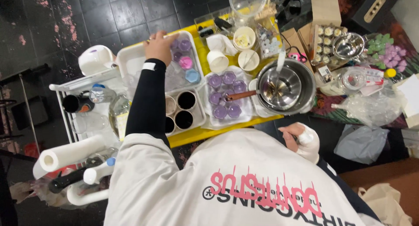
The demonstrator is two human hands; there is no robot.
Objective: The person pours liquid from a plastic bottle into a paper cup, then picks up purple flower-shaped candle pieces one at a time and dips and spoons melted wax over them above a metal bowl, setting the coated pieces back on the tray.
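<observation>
1. Closest in: right hand [301, 141], wrapped in white, tucked by the tummy and off the yellow table [192, 136]. Fingers curled in; cannot tell if holding anything.
2. A bit further: dark cups [186, 100] in a small white holder, near the table's close edge.
3. In the middle: purple filled cups [227, 95] on a tray, just beside a big shiny pot [286, 87].
4. Further out: left hand [160, 44], on a black sleeve, stretched over the far end of the big white tray [131, 60].
5. Fingers bent down onto the little cups [184, 44] there, purple ones by the fingertips, pink and blue ones a bit closer in. Cannot tell if pinching one or only touching.
6. Looks like the step of sorting the little cups. Next move probably calls for a soft pinch on just one cup, with no bumping of its close neighbours.
</observation>
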